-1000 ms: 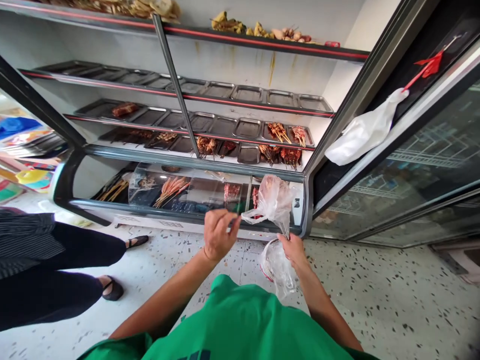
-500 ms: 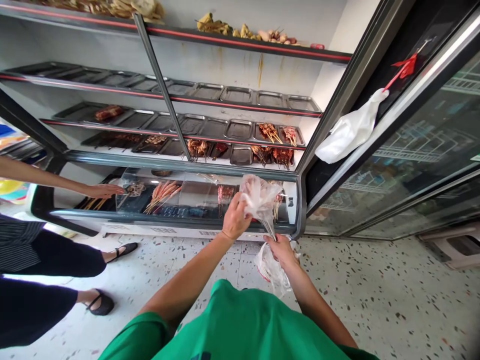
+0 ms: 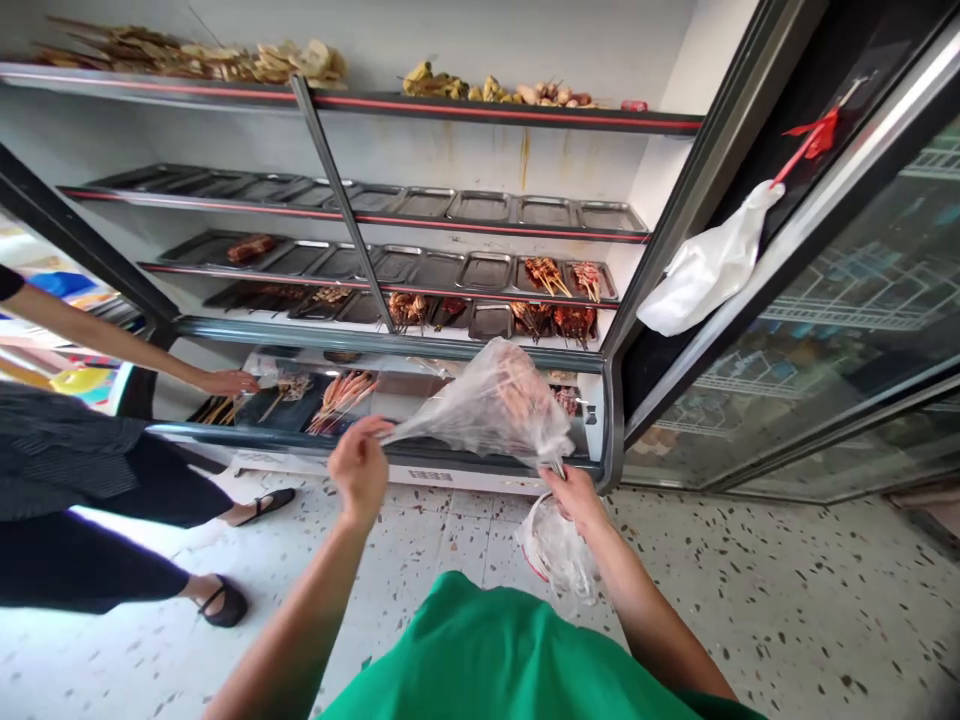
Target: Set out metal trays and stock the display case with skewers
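My left hand pinches one corner of a clear plastic bag and pulls it taut out to the left. Through the film, pinkish meat skewers show at the bag's right side. Their stick ends come out below the bag's crumpled edge, where my right hand is closed around them. Both hands are in front of the lower glass-fronted section of a display fridge. Behind the bag, part of that section's contents is hidden.
Below my right hand, a bin with a plastic liner stands on the speckled floor. At left, another person's hand reaches into the fridge near skewers. Metal trays line the shelves. A white bag hangs at right.
My left hand has moved left and down, stretching the formerly bunched bag out sideways. My right hand keeps its grip on the sticks. The camera view has shifted slightly.
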Demonstrator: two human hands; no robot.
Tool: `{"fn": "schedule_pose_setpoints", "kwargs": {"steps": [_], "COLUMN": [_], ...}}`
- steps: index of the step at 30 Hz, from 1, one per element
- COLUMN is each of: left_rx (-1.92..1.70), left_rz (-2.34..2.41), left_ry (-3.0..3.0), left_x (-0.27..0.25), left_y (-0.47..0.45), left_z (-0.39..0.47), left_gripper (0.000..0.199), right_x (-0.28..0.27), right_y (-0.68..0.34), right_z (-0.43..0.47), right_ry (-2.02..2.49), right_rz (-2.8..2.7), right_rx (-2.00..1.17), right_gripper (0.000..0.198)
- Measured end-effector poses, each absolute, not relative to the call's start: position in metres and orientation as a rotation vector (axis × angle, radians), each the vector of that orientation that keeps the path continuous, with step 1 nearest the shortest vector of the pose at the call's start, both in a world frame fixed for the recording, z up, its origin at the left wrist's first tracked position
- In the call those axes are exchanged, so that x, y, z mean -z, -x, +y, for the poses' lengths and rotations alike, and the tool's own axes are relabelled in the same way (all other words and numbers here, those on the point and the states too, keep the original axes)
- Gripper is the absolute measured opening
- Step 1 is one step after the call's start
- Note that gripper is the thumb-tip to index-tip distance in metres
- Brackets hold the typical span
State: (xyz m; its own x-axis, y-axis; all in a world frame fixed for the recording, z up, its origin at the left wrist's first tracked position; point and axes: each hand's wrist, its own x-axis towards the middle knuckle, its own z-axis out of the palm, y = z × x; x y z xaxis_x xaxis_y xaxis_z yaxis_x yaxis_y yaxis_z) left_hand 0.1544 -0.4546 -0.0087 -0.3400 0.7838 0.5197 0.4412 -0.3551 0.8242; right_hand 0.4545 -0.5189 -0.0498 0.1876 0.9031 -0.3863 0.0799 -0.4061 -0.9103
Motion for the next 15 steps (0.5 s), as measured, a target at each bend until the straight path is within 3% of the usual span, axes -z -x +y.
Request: {"fn": "schedule_pose_setpoints", "kwargs": {"steps": [3,7,11,15], "left_rx": [-1.431,-1.102,-1.123,-1.023], "left_rz": [1.54,1.025,1.335,1.404], "left_ry": [-1.021,-1.008,-0.961,-0.783], "left_x": [0.0,-0.019,-0.012,0.03], "left_y": [-0.118,-0.075,-0.065,-0.065], "left_z": [-0.452,-0.459,-0.436,-0.399], "left_gripper": [0.04,0.069,0.075,0.082], "right_x": [0.054,0.054,0.058,0.073], "right_y": [-0.46,-0.455,-0.431,-0.39], "right_z": [-0.513,-0.5,-0.492,-0.489], "right_ry": [1.798,1.93,1.97,1.837], "right_rz": [-1.349,-1.702,-1.899,-2.061], "right_rx": [-1.028,-0.807,-0.711,-0.794], "right_gripper": [0.032,0.032,0.027,0.025]}}
